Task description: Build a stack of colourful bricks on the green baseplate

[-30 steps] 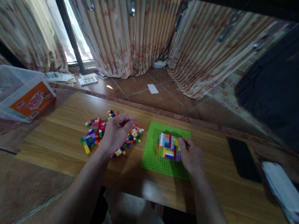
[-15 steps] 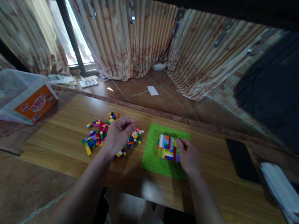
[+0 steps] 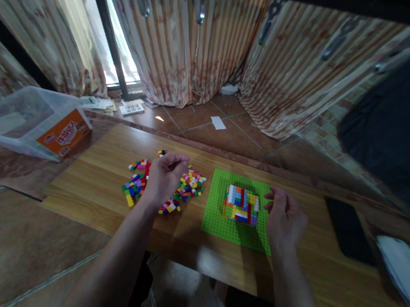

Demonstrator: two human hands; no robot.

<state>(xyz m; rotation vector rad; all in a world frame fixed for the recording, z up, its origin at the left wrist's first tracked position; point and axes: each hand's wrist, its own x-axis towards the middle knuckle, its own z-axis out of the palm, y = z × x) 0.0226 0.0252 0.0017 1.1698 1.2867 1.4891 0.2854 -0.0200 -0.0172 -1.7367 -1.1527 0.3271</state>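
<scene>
Fingers of the right hand [image 3: 288, 220] are apart at three o'clock from the block [image 3: 242, 205], which sits on the green board [image 3: 214, 214], probably for steadiness. Left hand [image 3: 163, 183], at nine o'clock, curls over loose bricks [image 3: 191, 185]; whether it pinches one, I cannot tell.

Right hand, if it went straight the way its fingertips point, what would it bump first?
The right hand would likely meet the brick block first, at the block's right side; the hand's height is unclear, so it might pass above.
</scene>
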